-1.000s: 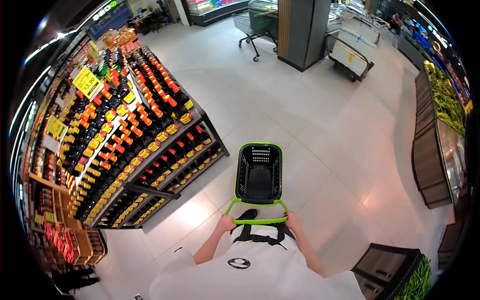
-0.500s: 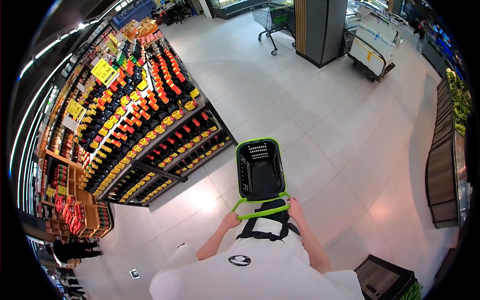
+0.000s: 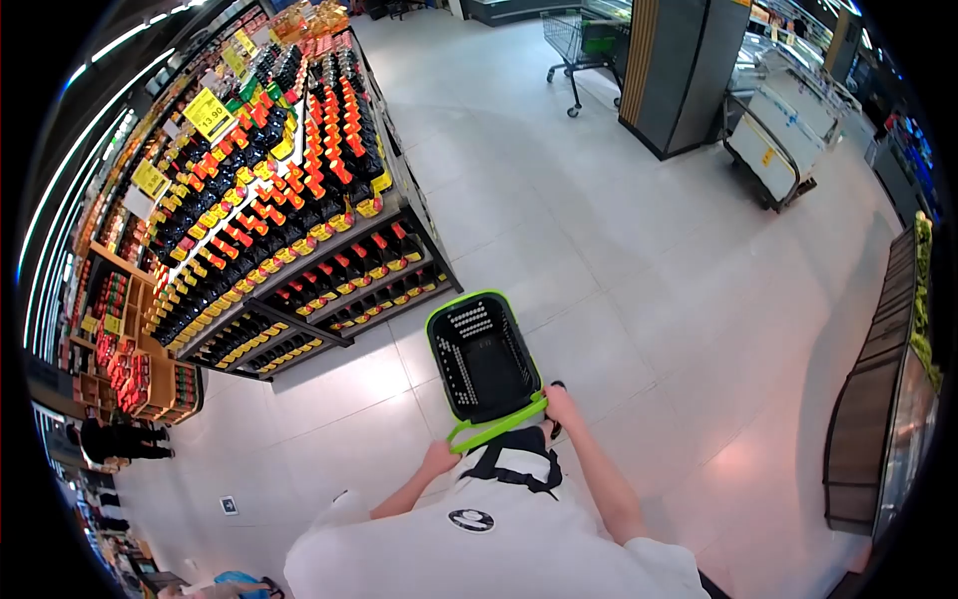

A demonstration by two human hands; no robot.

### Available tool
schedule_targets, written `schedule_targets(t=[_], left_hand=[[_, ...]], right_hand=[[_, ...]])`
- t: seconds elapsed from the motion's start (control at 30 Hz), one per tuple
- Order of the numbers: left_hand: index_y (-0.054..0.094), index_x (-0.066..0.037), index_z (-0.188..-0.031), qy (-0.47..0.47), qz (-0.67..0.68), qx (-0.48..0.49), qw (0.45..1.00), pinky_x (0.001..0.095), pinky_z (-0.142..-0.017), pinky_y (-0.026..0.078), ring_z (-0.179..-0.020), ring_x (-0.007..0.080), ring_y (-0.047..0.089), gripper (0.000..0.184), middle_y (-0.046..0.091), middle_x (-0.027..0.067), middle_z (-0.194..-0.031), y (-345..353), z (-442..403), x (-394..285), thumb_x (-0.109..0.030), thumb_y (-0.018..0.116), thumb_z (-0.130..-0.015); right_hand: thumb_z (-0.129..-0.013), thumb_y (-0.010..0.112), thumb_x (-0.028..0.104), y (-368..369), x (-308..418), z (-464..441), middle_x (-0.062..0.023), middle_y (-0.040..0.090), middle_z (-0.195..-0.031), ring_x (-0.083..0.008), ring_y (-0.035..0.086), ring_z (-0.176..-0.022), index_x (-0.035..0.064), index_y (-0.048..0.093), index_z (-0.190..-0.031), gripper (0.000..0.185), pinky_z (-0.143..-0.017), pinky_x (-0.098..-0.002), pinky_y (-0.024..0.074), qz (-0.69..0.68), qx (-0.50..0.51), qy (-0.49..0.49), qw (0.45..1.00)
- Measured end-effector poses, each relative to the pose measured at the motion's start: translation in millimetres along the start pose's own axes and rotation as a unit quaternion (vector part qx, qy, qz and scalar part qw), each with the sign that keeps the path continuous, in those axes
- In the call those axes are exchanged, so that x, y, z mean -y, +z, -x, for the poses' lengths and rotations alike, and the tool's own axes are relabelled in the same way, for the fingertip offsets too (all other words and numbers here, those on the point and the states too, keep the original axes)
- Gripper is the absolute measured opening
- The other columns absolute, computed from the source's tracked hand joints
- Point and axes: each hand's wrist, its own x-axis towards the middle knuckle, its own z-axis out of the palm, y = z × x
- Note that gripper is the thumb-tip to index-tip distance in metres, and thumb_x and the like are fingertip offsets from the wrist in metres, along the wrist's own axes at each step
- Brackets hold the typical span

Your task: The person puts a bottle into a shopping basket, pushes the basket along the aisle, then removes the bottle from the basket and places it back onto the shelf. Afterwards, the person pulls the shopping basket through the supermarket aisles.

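Shopping basket: the black basket with a lime-green rim [image 3: 485, 361] is in front of the person's body, over the pale tiled floor [image 3: 619, 290]; whether its base touches the tiles cannot be told.
Basket handle: the lime-green bar [image 3: 498, 428] spans the basket's near end and runs aslant, its right end farther forward.
Left hand: the left hand [image 3: 439, 458] is curled round the handle's left end, with no gap showing.
Right hand: the right hand [image 3: 561, 404] is likewise folded round the opposite end, near the basket's rim.
Bottle display: a rack of dark bottles with red and yellow labels [image 3: 339, 225] stands forward and left, its corner near the basket but apart from it; a yellow price sign [image 3: 209, 116] rises above.
Step in hand: by the look of the two-handed hold, steering the basket by its handle.
Next move's demand: going forward would call for an even grip at both ends and room kept from the rack's corner.
Open floor ahead: a shopping cart [image 3: 587, 45] stands beside a dark pillar [image 3: 689, 75], well apart from the basket.
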Motion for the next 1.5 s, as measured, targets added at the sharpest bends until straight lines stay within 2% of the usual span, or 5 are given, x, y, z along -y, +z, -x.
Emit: schedule_targets(t=[0.33, 0.5, 0.7, 1.03, 1.5], left_hand=[[0.061, 0.002, -0.068, -0.16, 0.08, -0.051, 0.982, 0.0443, -0.064, 0.047, -0.069, 0.0388, 0.058, 0.039, 0.058, 0.0241, -0.068, 10, -23, -87, -0.036, 0.056, -0.065], [0.063, 0.0, -0.071, -0.184, 0.125, -0.024, 0.975, 0.0441, -0.064, 0.047, -0.071, 0.0385, 0.058, 0.039, 0.059, 0.022, -0.071, 22, -36, -102, -0.039, 0.055, -0.066], [0.063, -0.001, -0.07, -0.198, 0.143, -0.061, 0.968, 0.0435, -0.063, 0.047, -0.069, 0.0373, 0.059, 0.04, 0.059, 0.0217, -0.069, 48, -55, -120, -0.04, 0.053, -0.068], [0.062, 0.0, -0.066, -0.342, 0.192, -0.123, 0.912, 0.0433, -0.061, 0.046, -0.068, 0.0363, 0.059, 0.043, 0.058, 0.0211, -0.066, 41, -84, -198, -0.043, 0.055, -0.065], [0.062, -0.001, -0.062, -0.449, 0.286, -0.197, 0.823, 0.0409, -0.059, 0.047, -0.061, 0.0352, 0.059, 0.035, 0.057, 0.02, -0.06, 65, -181, -308, -0.036, 0.056, -0.062]], right_hand=[[-0.068, 0.052, 0.004, -57, 2, -76, -0.0219, 0.047, -0.095, -0.039, 0.052, -0.083, 0.0029, 0.051, -0.091, 0.023, -0.073, -0.0432, 0.0446, 0.048, 0.053, -0.035, 0.997], [-0.07, 0.047, 0.001, -64, 3, -106, -0.0271, 0.045, -0.093, -0.0424, 0.05, -0.082, 0.0023, 0.05, -0.094, 0.024, -0.071, -0.0446, 0.0447, 0.079, 0.048, -0.14, 0.986], [-0.067, 0.051, 0.0, -88, 10, -146, -0.0246, 0.046, -0.089, -0.0405, 0.048, -0.085, 0.003, 0.052, -0.088, 0.022, -0.071, -0.044, 0.0437, 0.102, 0.118, -0.136, 0.978], [-0.067, 0.053, 0.001, -105, 5, -236, -0.0222, 0.048, -0.092, -0.0379, 0.052, -0.082, 0.0055, 0.055, -0.092, 0.025, -0.073, -0.0405, 0.0449, 0.164, 0.206, -0.277, 0.924], [-0.064, 0.056, 0.001, -160, 15, -354, -0.0196, 0.047, -0.097, -0.0376, 0.053, -0.085, 0.0071, 0.055, -0.092, 0.029, -0.074, -0.0426, 0.0461, 0.192, 0.361, -0.32, 0.855]])
